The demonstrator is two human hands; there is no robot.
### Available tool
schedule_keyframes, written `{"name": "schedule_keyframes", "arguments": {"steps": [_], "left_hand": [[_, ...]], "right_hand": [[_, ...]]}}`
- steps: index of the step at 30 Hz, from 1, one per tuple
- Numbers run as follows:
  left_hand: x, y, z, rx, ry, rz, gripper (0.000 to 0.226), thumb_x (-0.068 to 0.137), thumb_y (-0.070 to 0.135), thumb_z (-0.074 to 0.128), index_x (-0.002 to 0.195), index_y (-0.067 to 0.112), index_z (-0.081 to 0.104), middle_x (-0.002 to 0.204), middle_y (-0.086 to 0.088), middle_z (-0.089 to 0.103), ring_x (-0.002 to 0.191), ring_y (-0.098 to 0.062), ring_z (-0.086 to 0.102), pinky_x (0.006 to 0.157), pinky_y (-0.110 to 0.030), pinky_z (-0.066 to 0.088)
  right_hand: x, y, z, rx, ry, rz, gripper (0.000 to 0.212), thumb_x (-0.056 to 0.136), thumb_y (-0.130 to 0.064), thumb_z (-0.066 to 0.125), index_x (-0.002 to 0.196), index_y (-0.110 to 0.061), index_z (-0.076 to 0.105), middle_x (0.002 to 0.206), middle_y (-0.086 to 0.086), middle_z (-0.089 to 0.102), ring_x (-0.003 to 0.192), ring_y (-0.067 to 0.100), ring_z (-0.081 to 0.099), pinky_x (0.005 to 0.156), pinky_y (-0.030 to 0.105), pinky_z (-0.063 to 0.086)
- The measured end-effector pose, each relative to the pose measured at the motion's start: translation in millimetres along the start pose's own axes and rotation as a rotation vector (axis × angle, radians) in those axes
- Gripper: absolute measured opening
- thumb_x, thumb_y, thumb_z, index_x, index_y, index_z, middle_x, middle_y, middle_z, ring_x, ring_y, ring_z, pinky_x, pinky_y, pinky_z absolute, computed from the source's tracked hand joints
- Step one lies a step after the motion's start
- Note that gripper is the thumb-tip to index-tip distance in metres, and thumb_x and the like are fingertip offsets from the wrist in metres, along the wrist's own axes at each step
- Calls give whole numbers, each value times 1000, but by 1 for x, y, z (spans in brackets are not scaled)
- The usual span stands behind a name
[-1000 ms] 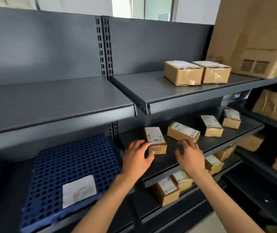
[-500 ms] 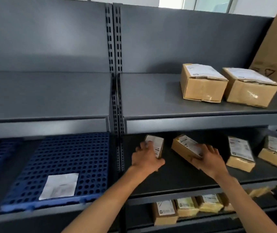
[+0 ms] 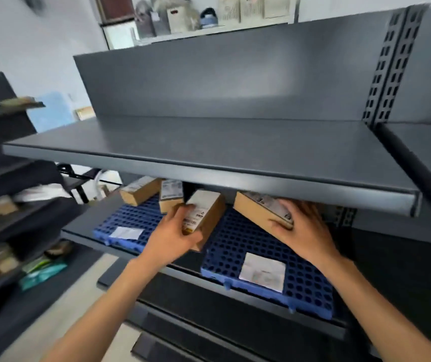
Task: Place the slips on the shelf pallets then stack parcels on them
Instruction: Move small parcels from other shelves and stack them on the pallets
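Nearest: white slip [image 3: 262,274], lying flat on the near blue pallet [image 3: 311,291], front edge; leave it uncovered if it has to be read.

Left hand [image 3: 172,235]: clamped around a small parcel [image 3: 204,218], held tilted above the gap between the two pallets. Advice: level it before lowering.

Right hand [image 3: 304,231]: closed on a flat parcel [image 3: 262,212], tilted, close under the upper shelf [image 3: 209,158]. Advice: lower it clear of the shelf lip, set it flat behind the slip.

Farther left: second pallet [image 3: 130,220] with its own slip [image 3: 126,233] and two parcels [image 3: 154,192] at the back. Square new ones against these.
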State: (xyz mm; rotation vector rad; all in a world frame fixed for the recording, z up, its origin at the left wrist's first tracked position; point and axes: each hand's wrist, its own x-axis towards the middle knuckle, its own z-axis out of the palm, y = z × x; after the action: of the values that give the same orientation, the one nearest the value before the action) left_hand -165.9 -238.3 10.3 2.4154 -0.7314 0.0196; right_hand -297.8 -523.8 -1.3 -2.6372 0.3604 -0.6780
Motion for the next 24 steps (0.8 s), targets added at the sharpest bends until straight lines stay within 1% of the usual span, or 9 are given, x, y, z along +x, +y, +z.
{"name": "schedule_keyframes", "arguments": {"steps": [5,8,11,14,16,18,19,21,24], "left_hand": [[23,-112,-74,52,158,-129,80,64,65,47,135,29,45,126,0,47,108,-26,56,86,-41,49],[54,-168,-103,56,241,-170,65,77,60,57,133,30,45,132,-2,48,115,-30,55,90,-45,49],[98,-207,-122,92,298,-252,69,80,67,52,136,29,41,138,-8,47,122,-35,51,92,-47,47],[150,-227,-129,18,229,-276,87,78,75,46,149,27,30,152,-13,34,137,-40,36,105,-51,39],[175,-232,-120,-52,92,-227,91,85,71,49,156,25,15,163,-11,13,149,-36,12,118,-51,20],[187,-235,-106,-110,-2,-172,88,92,62,50,156,23,4,165,-7,3,151,-31,-2,121,-50,8],[188,-238,-101,-143,-5,-161,86,93,60,49,156,23,3,165,-7,3,151,-30,-2,121,-49,7],[184,-245,-100,-237,75,-164,79,94,57,49,156,25,11,163,-9,13,149,-31,8,120,-51,14],[166,-249,-112,-296,285,-120,58,96,48,49,147,24,34,152,-11,35,139,-35,31,112,-53,31]], "right_hand": [[55,-112,80,46,-10,-116,60,85,-50,63,137,-25,46,143,2,45,133,28,36,105,41,37],[90,-165,119,19,-28,-110,63,86,-53,61,139,-22,45,142,7,48,131,30,40,105,42,38],[119,-204,150,-15,14,-76,75,86,-58,59,145,-16,39,145,9,47,134,31,41,106,43,39],[143,-226,178,-39,66,-15,77,86,-58,60,144,-10,41,143,11,49,133,31,43,104,42,39],[155,-232,195,-94,-33,30,73,89,-57,56,144,-11,41,145,11,48,135,29,41,106,40,37],[163,-233,207,-127,-128,39,66,91,-56,54,140,-12,46,142,10,50,133,27,42,104,38,38],[164,-233,210,-138,-152,37,64,91,-57,53,136,-12,49,140,9,52,132,27,43,103,38,38],[163,-231,210,-120,-135,27,67,89,-60,54,135,-11,51,141,8,53,133,26,43,104,37,39],[152,-227,200,-48,-32,-28,75,90,-55,56,145,-8,38,147,12,45,137,30,38,110,43,35]]}}
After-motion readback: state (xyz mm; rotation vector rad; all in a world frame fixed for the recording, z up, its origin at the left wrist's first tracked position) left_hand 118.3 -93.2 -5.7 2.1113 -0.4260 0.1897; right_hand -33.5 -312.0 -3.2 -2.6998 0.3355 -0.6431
